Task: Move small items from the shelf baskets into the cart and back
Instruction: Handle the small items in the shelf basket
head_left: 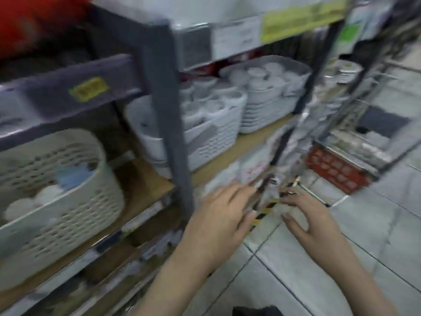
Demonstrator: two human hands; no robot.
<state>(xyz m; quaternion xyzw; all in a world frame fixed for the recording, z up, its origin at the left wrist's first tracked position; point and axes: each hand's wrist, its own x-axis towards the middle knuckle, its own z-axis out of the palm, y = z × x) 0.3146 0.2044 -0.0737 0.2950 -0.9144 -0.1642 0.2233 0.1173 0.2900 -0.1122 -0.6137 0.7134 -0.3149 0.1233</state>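
both hands hang free and hold nothing, left hand (pixel 224 215) with fingers spread, right hand (pixel 306 218) loosely curled, low before the shelf (pixel 159 87), so i'd reach up to the small white items in the near basket (pixel 75 215); no cart shows.

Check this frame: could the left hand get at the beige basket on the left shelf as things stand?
Probably yes. The left hand is open and seems to hold nothing, and the beige basket faces the aisle with its front clear; only the grey shelf post stands between them.

Whole view motion-blurred; shelf labels (pixel 88 88) unreadable; cart unidentifiable.
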